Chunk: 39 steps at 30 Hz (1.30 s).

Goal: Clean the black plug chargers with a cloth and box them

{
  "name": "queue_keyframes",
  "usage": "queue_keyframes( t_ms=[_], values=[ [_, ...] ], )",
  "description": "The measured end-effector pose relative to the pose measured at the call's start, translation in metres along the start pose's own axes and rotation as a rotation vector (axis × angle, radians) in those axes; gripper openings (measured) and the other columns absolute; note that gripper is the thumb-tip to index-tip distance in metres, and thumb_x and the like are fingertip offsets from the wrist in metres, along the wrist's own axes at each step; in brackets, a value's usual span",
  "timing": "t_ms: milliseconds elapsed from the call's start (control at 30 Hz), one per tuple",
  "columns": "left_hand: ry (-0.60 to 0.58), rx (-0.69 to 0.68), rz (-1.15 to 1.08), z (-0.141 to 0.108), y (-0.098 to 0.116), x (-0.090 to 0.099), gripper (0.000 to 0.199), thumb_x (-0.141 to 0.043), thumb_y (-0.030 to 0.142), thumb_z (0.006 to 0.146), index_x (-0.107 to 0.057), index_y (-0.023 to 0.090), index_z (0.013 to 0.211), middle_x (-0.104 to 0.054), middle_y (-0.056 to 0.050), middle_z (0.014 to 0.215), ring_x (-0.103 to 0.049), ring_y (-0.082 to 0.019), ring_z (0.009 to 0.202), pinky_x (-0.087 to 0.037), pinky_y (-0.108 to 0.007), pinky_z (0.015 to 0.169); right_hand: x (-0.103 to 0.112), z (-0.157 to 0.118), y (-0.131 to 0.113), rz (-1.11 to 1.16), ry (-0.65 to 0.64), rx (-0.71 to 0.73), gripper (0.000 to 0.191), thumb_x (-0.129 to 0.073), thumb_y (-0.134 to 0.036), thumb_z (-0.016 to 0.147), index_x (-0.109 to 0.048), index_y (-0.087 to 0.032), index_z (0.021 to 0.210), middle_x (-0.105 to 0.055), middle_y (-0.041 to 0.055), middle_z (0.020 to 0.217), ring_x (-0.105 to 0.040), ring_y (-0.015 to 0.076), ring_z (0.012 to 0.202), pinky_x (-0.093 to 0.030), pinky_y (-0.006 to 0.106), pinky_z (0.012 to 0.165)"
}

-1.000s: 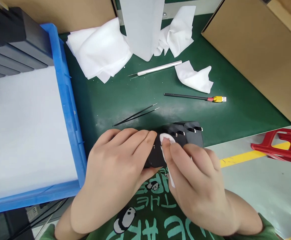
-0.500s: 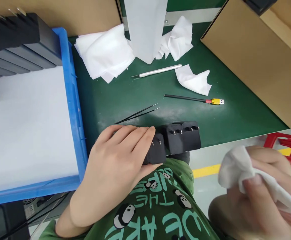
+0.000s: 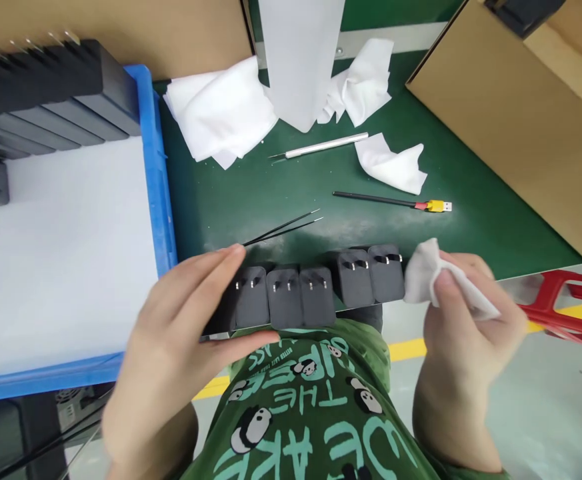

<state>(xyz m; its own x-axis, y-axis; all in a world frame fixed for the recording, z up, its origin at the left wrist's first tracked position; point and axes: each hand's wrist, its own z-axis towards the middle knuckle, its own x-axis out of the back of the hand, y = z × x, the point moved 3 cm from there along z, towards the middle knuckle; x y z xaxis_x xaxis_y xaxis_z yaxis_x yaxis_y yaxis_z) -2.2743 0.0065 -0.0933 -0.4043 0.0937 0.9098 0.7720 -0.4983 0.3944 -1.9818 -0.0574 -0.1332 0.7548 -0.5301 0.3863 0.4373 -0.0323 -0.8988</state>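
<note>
Several black power adapters with metal prongs facing up stand along the bench's near edge, three side by side around the middle adapter (image 3: pixel 285 299) and a pair to the right, such as the end adapter (image 3: pixel 387 273). My left hand (image 3: pixel 181 313) is around the left end of the row, fingers on the far side and thumb along the near side. A dark adapter there is partly hidden by the palm. My right hand (image 3: pixel 475 300) pinches a crumpled white cloth (image 3: pixel 421 270), just right of the end adapter. Thin black tweezers (image 3: pixel 275 233) lie beyond the row, their handle end by my left fingertips.
A blue tray (image 3: pixel 157 173) with black adapters (image 3: pixel 55 120) is at left. On the green bench (image 3: pixel 251 193) lie folded white cloths (image 3: pixel 221 107), a crumpled cloth (image 3: pixel 393 165), a silver pen-like tool (image 3: pixel 325 145) and a USB-tipped stick (image 3: pixel 391 200). A cardboard box (image 3: pixel 521 127) stands right.
My left hand has moved left along the row, uncovering more adapters. My right hand has brought the white cloth left and up, close to the right-end adapter.
</note>
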Motion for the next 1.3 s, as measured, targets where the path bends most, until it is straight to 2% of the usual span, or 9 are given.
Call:
queue_keyframes(
  t_ms=[167, 400, 667, 767, 867, 1000, 1067, 1167, 1300],
  values=[
    [0.079, -0.020, -0.047, 0.009, 0.010, -0.012, 0.071, -0.078, 0.042, 0.082, -0.049, 0.026, 0.145, -0.062, -0.012, 0.130, -0.064, -0.031, 0.117, -0.055, -0.045, 0.101, -0.025, 0.002, 0.011, 0.207, -0.056, -0.099, 0.026, -0.064, -0.025, 0.092, -0.076, -0.034, 0.114, -0.064, 0.0047, 0.097, -0.058, 0.0174, 0.082, -0.043, 0.030, 0.062],
    [0.165, -0.032, -0.052, 0.011, 0.016, -0.021, 0.054, -0.077, 0.032, 0.084, -0.053, 0.024, 0.132, -0.064, -0.011, 0.113, -0.063, -0.027, 0.099, -0.057, -0.043, 0.088, -0.034, -0.009, 0.004, 0.166, 0.006, -0.061, 0.024, -0.061, -0.025, 0.094, -0.077, -0.031, 0.112, -0.061, 0.0040, 0.092, -0.056, 0.0153, 0.083, -0.042, 0.028, 0.064],
    [0.028, -0.022, -0.121, 0.006, 0.008, -0.007, 0.067, -0.074, 0.040, 0.087, -0.043, 0.027, 0.146, -0.057, -0.013, 0.138, -0.054, -0.032, 0.128, -0.049, -0.050, 0.106, -0.010, 0.009, 0.005, -0.076, 0.078, 0.110, 0.020, -0.064, -0.022, 0.092, -0.077, -0.028, 0.106, -0.063, 0.0043, 0.092, -0.059, 0.0176, 0.084, -0.045, 0.032, 0.069],
    [0.001, -0.037, -0.144, 0.007, 0.005, -0.001, 0.067, -0.073, 0.040, 0.088, -0.043, 0.028, 0.146, -0.056, -0.012, 0.141, -0.053, -0.031, 0.131, -0.048, -0.049, 0.108, 0.001, 0.025, 0.003, -0.285, -0.088, 0.234, 0.019, -0.061, -0.022, 0.092, -0.072, -0.025, 0.107, -0.066, 0.0065, 0.098, -0.063, 0.0202, 0.090, -0.051, 0.036, 0.075],
    [-0.076, -0.039, -0.188, 0.009, 0.001, 0.003, 0.070, -0.073, 0.041, 0.088, -0.041, 0.029, 0.149, -0.053, -0.010, 0.147, -0.050, -0.030, 0.135, -0.047, -0.047, 0.111, 0.007, 0.033, 0.002, -0.325, -0.310, 0.261, 0.026, -0.063, -0.025, 0.091, -0.062, -0.024, 0.117, -0.060, 0.0123, 0.127, -0.060, 0.0286, 0.120, -0.053, 0.047, 0.095],
    [-0.153, -0.020, -0.205, 0.011, -0.005, 0.007, 0.076, -0.072, 0.042, 0.088, -0.034, 0.030, 0.153, -0.050, -0.008, 0.150, -0.050, -0.027, 0.136, -0.049, -0.042, 0.109, 0.009, 0.032, -0.015, -0.166, -0.324, 0.387, 0.060, -0.082, -0.037, 0.077, -0.049, -0.025, 0.126, -0.045, 0.0176, 0.146, -0.042, 0.0396, 0.141, -0.037, 0.066, 0.113],
    [-0.176, -0.044, -0.173, 0.013, -0.005, 0.008, 0.079, -0.072, 0.042, 0.088, -0.031, 0.028, 0.155, -0.049, -0.009, 0.151, -0.049, -0.028, 0.137, -0.049, -0.044, 0.109, -0.001, 0.028, -0.026, -0.192, -0.437, 0.518, 0.080, -0.087, -0.046, 0.070, -0.046, -0.024, 0.134, -0.048, 0.0188, 0.144, -0.040, 0.0422, 0.143, -0.033, 0.069, 0.116],
    [-0.182, -0.125, -0.096, 0.018, 0.000, 0.006, 0.082, -0.074, 0.043, 0.086, -0.032, 0.024, 0.154, -0.049, -0.013, 0.151, -0.048, -0.032, 0.137, -0.048, -0.050, 0.109, -0.025, 0.022, -0.037, -0.343, -0.637, 0.656, 0.090, -0.080, -0.055, 0.076, -0.038, -0.021, 0.148, -0.051, 0.0197, 0.145, -0.039, 0.0409, 0.144, -0.030, 0.069, 0.118],
    [-0.150, -0.232, 0.065, 0.024, 0.013, -0.002, 0.081, -0.076, 0.045, 0.084, -0.039, 0.019, 0.150, -0.054, -0.017, 0.146, -0.050, -0.037, 0.135, -0.050, -0.053, 0.104, -0.043, 0.022, -0.040, -0.372, -0.663, 0.681, 0.075, -0.073, -0.048, 0.086, -0.042, -0.021, 0.149, -0.055, 0.0163, 0.140, -0.048, 0.0341, 0.136, -0.045, 0.057, 0.111]
  ],
)
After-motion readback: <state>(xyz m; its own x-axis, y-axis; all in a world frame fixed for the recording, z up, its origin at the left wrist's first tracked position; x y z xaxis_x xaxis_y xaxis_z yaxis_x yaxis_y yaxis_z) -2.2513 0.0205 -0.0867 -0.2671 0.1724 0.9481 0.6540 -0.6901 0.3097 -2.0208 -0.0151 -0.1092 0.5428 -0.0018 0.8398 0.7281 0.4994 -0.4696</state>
